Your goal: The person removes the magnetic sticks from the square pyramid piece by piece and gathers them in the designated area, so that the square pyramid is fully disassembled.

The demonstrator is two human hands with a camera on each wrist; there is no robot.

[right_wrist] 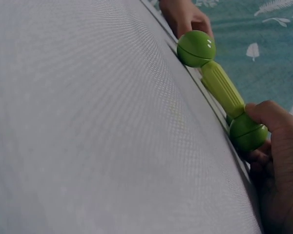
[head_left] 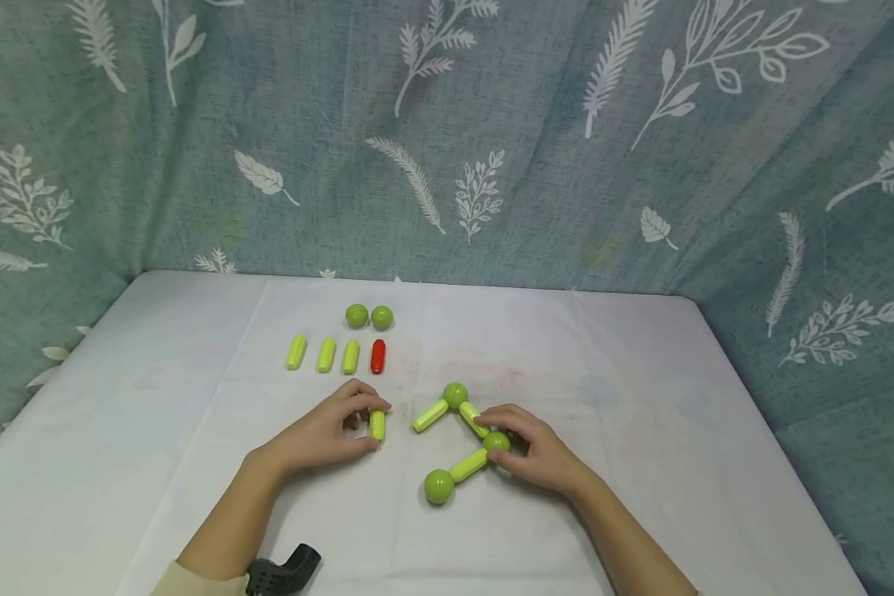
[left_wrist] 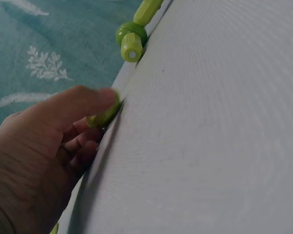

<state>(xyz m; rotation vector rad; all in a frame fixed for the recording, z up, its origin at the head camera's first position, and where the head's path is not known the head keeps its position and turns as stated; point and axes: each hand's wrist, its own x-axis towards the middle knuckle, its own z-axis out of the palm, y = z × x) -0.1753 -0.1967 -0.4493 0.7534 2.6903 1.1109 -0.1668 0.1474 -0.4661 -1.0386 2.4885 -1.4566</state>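
Observation:
In the head view, my left hand [head_left: 333,429] pinches a loose yellow-green rod [head_left: 377,425] lengthwise, thumb at its near end and a finger at the far end. The same rod [left_wrist: 105,115] shows under the thumb in the left wrist view. To its right lies a zigzag chain of three yellow-green rods and three green balls. My right hand [head_left: 540,451] grips the chain's middle ball [head_left: 496,443], with fingers along the rod [head_left: 474,420] above it. From that ball another rod [head_left: 468,466] leads to the end ball [head_left: 439,487]. The far ball [head_left: 455,395] also carries a free-ended rod [head_left: 430,415].
Behind the left hand stand three yellow-green rods [head_left: 326,355] in a row with one red rod [head_left: 377,357]. Two green balls [head_left: 382,317] sit farther back. A black curved device [head_left: 283,571] is at the left wrist. A leaf-patterned curtain [head_left: 432,149] hangs behind the white table [head_left: 641,364].

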